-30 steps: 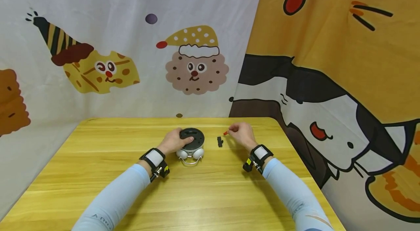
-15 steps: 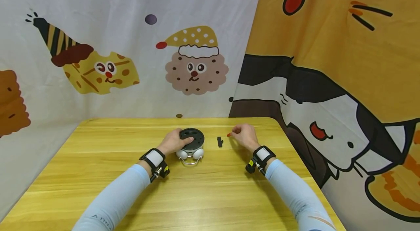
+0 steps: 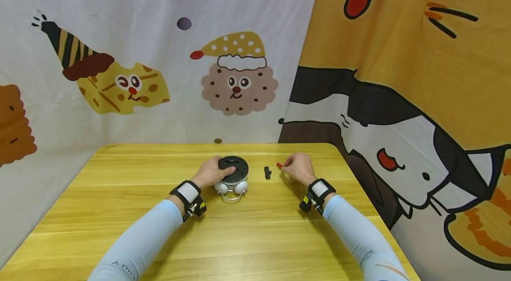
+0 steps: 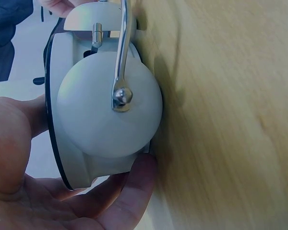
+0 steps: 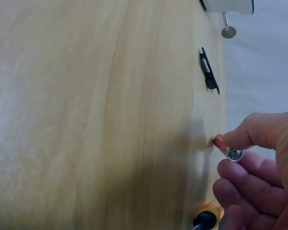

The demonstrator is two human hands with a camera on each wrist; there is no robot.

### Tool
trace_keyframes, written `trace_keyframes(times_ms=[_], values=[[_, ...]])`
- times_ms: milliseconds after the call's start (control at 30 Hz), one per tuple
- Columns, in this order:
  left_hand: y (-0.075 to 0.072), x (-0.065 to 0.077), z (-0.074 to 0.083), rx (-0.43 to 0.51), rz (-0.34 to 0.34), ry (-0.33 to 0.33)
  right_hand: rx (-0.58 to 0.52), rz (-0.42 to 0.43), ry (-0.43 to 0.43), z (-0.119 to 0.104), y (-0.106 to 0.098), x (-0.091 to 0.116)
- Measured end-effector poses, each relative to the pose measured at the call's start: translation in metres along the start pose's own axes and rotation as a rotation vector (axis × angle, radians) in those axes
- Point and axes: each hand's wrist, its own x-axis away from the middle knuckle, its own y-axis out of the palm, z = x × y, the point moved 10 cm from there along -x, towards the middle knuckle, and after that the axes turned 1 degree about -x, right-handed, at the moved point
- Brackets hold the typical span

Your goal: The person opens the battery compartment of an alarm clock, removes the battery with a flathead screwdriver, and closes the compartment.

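A white twin-bell alarm clock [image 3: 233, 172] lies with its black back up, bells and metal handle towards me. My left hand [image 3: 211, 172] grips its left side, thumb on the back and fingers along the edge. One white bell [image 4: 110, 105] fills much of the left wrist view. To the right of the clock, a small black battery cover [image 3: 267, 173] lies on the table. My right hand [image 3: 298, 167] pinches a red battery [image 3: 279, 165] between thumb and fingers. In the right wrist view, the metal end of the battery [image 5: 234, 154] shows.
Everything rests on a yellow wood-grain table [image 3: 239, 236]. A curtain [image 3: 151, 50] with cartoon prints hangs behind it. A partly cut-off yellow and black item [image 5: 206, 218] with a metal shaft shows low in the right wrist view.
My right hand has moved slightly to the right and nearer to me with the red battery, showing more of the battery. The left hand and the alarm clock have stayed still.
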Motion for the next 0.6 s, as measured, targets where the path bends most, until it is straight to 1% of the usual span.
trace_keyframes(times_ms=[200, 333, 600], values=[[-0.0004, -0.0002, -0.0010, -0.003, 0.002, -0.001, 0.030, -0.018, 0.045, 0.0036, 0.0001, 0.0010], [0.0000, -0.0011, -0.0011, -0.009, 0.001, 0.006, 0.031, -0.039, 0.072, 0.0057, 0.0028, 0.0013], [-0.0002, -0.0009, -0.0012, -0.003, -0.001, -0.001, 0.064, -0.040, 0.079, 0.0049, 0.0053, 0.0009]])
